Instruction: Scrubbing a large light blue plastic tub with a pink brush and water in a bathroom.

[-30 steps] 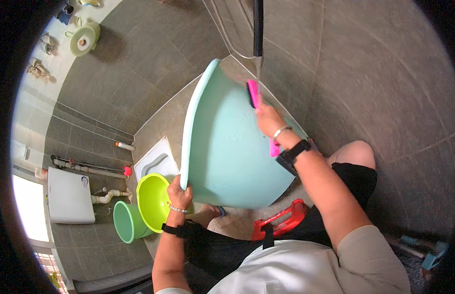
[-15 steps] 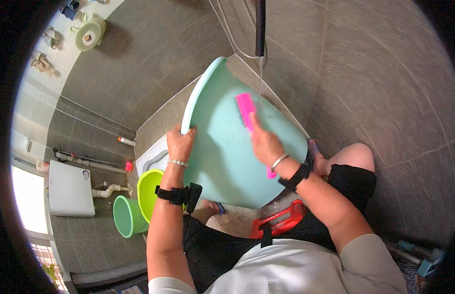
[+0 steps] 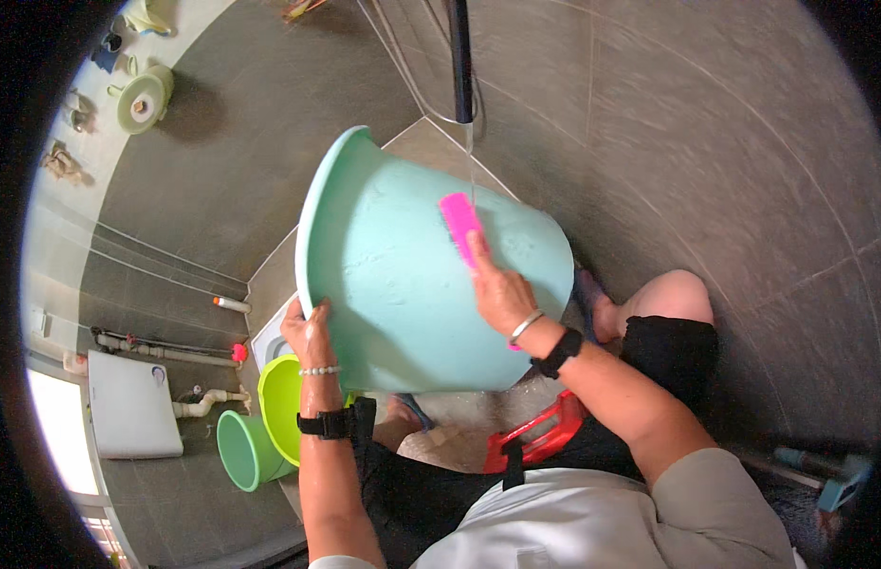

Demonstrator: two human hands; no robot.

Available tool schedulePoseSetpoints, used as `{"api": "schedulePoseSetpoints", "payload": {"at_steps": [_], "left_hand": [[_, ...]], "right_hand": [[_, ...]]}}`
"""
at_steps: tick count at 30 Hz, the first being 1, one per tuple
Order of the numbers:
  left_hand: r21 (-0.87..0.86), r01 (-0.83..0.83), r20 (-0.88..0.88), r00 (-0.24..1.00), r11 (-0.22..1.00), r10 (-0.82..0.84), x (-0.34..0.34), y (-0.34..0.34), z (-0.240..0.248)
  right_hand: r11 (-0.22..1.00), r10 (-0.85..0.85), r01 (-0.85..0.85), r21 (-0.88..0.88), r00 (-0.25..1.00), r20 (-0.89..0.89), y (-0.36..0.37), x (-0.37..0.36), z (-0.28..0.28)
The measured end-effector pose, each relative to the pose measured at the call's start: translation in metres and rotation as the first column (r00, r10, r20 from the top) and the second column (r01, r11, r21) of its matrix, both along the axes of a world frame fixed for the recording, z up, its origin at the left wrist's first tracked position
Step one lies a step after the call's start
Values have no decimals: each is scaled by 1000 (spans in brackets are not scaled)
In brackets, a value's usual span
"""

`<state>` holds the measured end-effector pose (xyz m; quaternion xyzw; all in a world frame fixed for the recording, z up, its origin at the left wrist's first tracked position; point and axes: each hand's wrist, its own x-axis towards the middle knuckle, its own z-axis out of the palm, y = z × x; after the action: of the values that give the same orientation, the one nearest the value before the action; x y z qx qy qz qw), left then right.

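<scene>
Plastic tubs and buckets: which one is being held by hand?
The large pale turquoise basin, tipped up on edge; the lime-green bucket and darker green bucket sit untouched on the floor.

Grey tiled walls point(image 3: 725, 161) and floor point(image 3: 222, 171), bright window point(image 3: 52, 446) at left.

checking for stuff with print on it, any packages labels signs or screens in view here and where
No package, label, sign or screen shows clearly.
The nearest things are plain: the left hand grips the rim of a pale green basin, and the right hand presses a pink brush on it.
A white flat box hangs on the left wall, too small to tell any marking.
</scene>
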<state>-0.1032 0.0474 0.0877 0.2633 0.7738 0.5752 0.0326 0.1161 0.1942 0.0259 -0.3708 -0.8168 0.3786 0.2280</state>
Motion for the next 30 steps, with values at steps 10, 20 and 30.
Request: {"api": "schedulePoseSetpoints", "payload": {"at_steps": [10,20,30], "left_hand": [[87,107,87,990,990,-114,-39,-31,-19],[-220,-453,-403,849,864,342,-81,4,-13],[-24,-308,-305,908,951,286,-51,-67,-34]], "right_hand": [[957,195,-196,212,980,24,-15,-31,4],[970,242,-242,-29,941,236,-24,-18,-25],[976,-216,212,44,970,116,8,19,-29]]}}
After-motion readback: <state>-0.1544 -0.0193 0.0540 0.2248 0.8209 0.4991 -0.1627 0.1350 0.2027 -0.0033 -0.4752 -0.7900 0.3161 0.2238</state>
